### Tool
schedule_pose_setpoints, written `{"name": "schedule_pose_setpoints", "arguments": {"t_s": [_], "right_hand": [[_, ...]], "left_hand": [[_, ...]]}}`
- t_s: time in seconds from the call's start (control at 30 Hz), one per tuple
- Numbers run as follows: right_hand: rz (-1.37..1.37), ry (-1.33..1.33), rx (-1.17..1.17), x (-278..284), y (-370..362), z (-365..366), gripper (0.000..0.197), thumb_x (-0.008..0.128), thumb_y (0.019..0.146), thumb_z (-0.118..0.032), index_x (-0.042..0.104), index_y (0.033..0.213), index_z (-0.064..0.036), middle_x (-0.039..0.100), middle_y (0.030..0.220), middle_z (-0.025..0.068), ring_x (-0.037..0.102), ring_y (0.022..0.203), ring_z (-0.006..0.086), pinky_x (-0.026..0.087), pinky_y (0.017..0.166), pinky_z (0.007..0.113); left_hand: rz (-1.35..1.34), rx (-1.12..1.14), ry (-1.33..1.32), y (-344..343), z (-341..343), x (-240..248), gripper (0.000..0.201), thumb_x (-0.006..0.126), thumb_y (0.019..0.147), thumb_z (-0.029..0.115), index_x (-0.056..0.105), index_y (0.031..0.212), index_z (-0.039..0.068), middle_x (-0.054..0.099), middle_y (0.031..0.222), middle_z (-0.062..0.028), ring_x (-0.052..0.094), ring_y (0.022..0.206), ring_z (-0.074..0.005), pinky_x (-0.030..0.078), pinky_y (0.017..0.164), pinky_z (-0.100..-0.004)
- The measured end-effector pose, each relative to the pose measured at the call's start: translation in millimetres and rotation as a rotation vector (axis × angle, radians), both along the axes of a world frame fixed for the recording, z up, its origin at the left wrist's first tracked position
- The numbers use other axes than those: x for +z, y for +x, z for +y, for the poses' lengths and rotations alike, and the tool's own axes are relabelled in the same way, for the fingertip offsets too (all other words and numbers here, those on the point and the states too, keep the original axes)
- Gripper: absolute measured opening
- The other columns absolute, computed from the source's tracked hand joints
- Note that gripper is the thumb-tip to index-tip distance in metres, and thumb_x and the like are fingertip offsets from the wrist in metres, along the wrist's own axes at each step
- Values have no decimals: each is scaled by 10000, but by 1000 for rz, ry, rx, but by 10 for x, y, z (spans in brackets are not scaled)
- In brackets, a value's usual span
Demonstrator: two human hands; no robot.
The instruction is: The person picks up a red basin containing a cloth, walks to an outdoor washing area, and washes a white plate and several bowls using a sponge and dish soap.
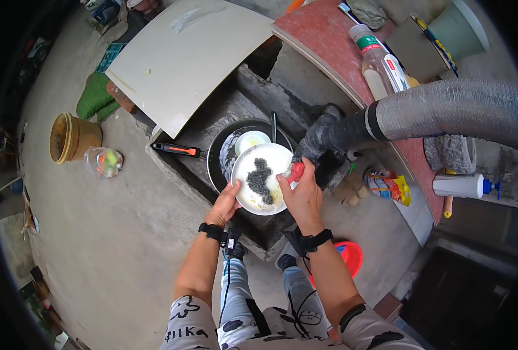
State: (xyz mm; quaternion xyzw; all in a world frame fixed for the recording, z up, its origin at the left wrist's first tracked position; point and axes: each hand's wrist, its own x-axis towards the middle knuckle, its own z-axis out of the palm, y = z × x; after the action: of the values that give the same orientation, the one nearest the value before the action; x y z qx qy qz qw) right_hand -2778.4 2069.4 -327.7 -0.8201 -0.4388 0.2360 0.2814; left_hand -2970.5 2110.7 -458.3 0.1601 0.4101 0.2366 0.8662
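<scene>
A round white plate, tilted over a dark wok, has a dark grey speckled patch in its middle; whether that is print or something lying on it I cannot tell. Fingers of my left hand are closed on its near left edge. A rounded red thing, its kind unclear, is gripped by my right hand, whose thumb reaches the plate's right side. Liquid shows in the wok, along with a white bowl partly hidden by the plate. The wok's black and orange handle points left.
A concrete stove surrounds the wok, with a pale board across its far left. A thick foil-wrapped pipe runs right. Bottles stand on a red board. A bucket and a red basin are on the floor.
</scene>
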Motion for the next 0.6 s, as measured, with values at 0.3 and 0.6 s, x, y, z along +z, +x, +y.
{"name": "schedule_pose_setpoints", "arguments": {"t_s": [0.3, 0.6], "right_hand": [[-111, 111, 297, -171, 248, -25, 566, 587, 779, -145, 315, 1254, -2, 529, 1054, 243, 563, 889, 393, 467, 736, 434], [-224, -67, 512, -653, 47, -563, 572, 543, 786, -39, 323, 1308, 35, 354, 1308, 271, 371, 1207, 367, 319, 985, 423]], "left_hand": [[-107, 23, -115, 316, -215, -197, 422, 477, 908, 316, 387, 1254, 92, 539, 1160, -76, 565, 1028, -204, 494, 853, -382], [-160, 3, -134, 565, -356, -184, 475, 442, 914, 366, 343, 1294, 99, 506, 1211, -84, 546, 1062, -222, 480, 873, -402]]}}
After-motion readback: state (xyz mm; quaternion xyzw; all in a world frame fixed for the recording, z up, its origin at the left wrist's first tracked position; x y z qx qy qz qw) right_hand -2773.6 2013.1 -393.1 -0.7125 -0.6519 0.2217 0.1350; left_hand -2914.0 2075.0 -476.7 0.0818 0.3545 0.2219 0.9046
